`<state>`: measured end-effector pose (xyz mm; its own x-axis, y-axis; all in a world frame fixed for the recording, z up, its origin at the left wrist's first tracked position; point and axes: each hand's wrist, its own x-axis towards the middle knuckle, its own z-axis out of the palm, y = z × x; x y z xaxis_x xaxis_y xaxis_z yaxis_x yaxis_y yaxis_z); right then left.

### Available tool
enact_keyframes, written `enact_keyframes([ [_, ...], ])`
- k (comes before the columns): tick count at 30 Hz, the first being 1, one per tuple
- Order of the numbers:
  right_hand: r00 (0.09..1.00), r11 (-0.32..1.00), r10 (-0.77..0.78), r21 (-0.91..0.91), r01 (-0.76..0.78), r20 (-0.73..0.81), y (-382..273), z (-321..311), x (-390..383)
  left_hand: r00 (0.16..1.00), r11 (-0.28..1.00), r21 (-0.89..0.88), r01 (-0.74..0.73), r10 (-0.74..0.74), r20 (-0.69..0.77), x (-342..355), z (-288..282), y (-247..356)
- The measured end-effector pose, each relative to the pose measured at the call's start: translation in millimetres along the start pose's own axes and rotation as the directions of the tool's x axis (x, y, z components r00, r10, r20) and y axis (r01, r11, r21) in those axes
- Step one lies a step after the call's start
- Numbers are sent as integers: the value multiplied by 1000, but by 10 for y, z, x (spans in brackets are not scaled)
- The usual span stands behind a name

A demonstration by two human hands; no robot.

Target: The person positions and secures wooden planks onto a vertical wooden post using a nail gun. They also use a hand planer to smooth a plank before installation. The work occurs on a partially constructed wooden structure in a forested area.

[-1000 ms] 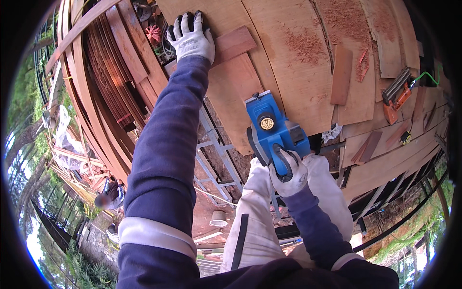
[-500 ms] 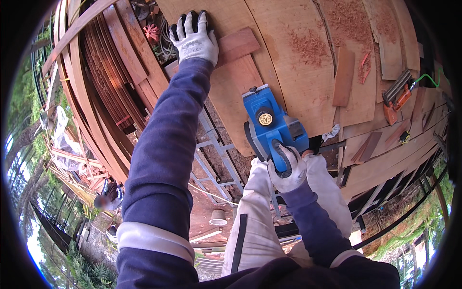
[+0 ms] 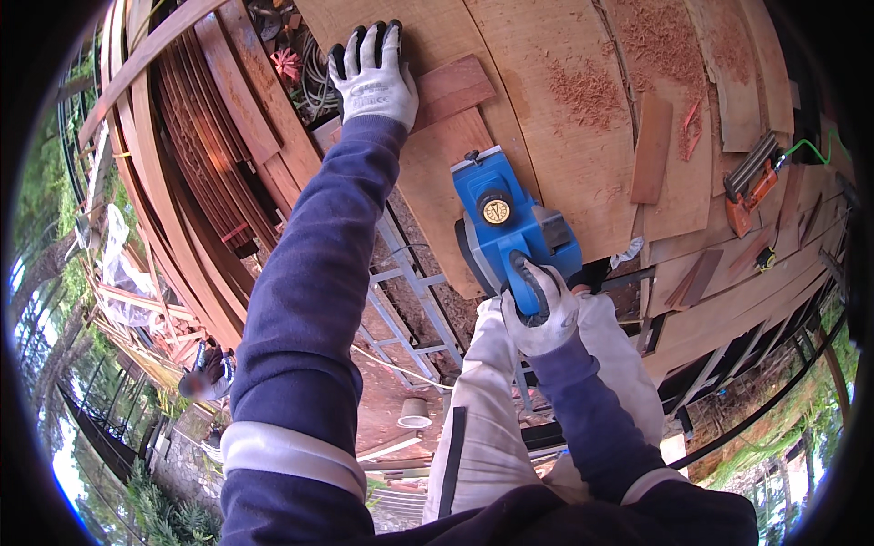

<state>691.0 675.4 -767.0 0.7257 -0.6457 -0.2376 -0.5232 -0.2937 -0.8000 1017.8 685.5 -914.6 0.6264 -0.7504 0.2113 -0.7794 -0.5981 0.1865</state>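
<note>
A broad work surface is formed by tan wooden panels (image 3: 574,164), flanked on the left by a stack of long reddish-brown planks (image 3: 205,136). Below the panels' left edge, a grey metal ladder-like frame (image 3: 421,288) can be seen. At the near edge of the panels, a blue power planer with a round yellow-faced knob (image 3: 514,238) is held by its rear handle, around which the fingers of the white-gloved right hand (image 3: 551,318) are wrapped. The white-and-black-gloved left hand (image 3: 373,86) is laid palm-down farther forward, its fingers extended and slightly parted, beside a short reddish-brown board (image 3: 460,89); whether anything is pressed beneath the palm cannot be told. Reddish wood shavings (image 3: 583,86) are scattered across the panels.
</note>
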Motion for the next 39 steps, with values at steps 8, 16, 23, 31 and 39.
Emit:
enact_keyframes([
  [8,1000,1000,-6,12,6,-21,-60,21,90,1000,1000,-11,-5,5,6,9,-22,0],
  [16,1000,1000,3,-6,-3,-13,-102,57,218,1000,998,-55,-1,0,-9,11,-20,-6],
  [23,1000,1000,8,-8,-8,13,-152,41,325,1000,998,-61,6,-6,0,16,-21,-8],
  [31,1000,1000,0,-5,0,14,-214,39,411,999,995,-94,32,-33,-9,16,-12,-48],
  [39,1000,1000,-1,-16,2,26,-238,52,518,982,980,-63,189,-189,7,33,-7,-50],
])
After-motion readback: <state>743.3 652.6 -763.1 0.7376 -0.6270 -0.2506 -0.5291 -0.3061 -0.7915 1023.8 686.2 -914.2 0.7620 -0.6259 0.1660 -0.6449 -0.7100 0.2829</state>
